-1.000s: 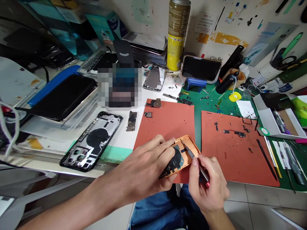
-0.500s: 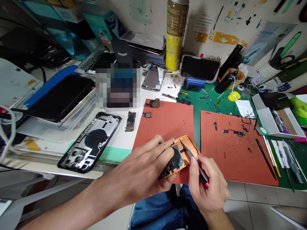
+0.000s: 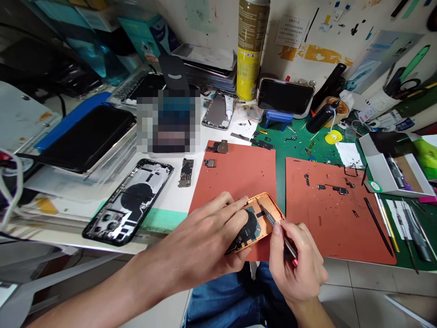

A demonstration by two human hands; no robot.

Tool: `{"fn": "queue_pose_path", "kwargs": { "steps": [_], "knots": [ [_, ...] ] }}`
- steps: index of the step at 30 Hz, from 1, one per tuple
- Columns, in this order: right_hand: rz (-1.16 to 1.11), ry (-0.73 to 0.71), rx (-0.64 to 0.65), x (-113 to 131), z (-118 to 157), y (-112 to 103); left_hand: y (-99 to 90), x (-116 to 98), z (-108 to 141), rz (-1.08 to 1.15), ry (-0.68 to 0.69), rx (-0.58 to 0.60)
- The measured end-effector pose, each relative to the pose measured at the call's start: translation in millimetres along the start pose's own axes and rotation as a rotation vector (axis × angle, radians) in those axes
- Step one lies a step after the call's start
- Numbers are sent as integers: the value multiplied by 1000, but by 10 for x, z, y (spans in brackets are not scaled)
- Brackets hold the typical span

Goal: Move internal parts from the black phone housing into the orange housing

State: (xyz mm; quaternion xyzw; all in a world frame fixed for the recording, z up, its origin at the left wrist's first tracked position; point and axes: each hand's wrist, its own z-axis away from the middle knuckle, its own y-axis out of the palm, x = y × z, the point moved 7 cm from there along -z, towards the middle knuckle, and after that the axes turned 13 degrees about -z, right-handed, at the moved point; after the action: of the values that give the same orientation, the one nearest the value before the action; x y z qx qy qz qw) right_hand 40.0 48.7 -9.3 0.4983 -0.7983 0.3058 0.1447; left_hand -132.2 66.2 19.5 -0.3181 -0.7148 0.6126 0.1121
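An orange phone back housing (image 3: 269, 200) is held up at a tilt over the front edge of the mat, its inner side facing me. My left hand (image 3: 215, 232) is closed around its left end, with fingers over a black round pad (image 3: 251, 223) inside. In my right hand (image 3: 297, 259) is a slim pointed tool (image 3: 269, 217), pen-like, with a knurled metal collar and a red end. Its tip rests at or just above the housing's inner face, near the far rim; contact is too small to tell. Part of the handle is hidden by my right fingers.
To the left lie a black-rimmed phone housing (image 3: 129, 200) and a logic board (image 3: 186, 173). Camera modules (image 3: 221, 146) sit on the left red mat (image 3: 239, 171). Small parts (image 3: 339, 190) lie on the right mat (image 3: 341, 228). Behind stand a spray can (image 3: 251, 50) and a propped phone (image 3: 285, 98).
Almost nothing differs. My right hand and the pointed tool have shifted very slightly; the housing stays in my left hand.
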Motion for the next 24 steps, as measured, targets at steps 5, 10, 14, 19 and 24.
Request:
{"fn": "queue_pose_path", "kwargs": {
  "steps": [5,10,14,19,24],
  "knots": [
    [40,33,-8,-15,5,-15,-17,-17,10,8,3,17],
    [6,29,-14,-7,-7,-8,-21,-10,9,13,-5,27],
    [72,40,-40,-10,19,-20,-21,-9,14,-21,3,24],
    [127,43,-67,3,35,-37,-20,-33,15,-26,16,3],
    [122,73,-73,-6,39,-26,7,-24,25,-32,11,17]
  ]
}}
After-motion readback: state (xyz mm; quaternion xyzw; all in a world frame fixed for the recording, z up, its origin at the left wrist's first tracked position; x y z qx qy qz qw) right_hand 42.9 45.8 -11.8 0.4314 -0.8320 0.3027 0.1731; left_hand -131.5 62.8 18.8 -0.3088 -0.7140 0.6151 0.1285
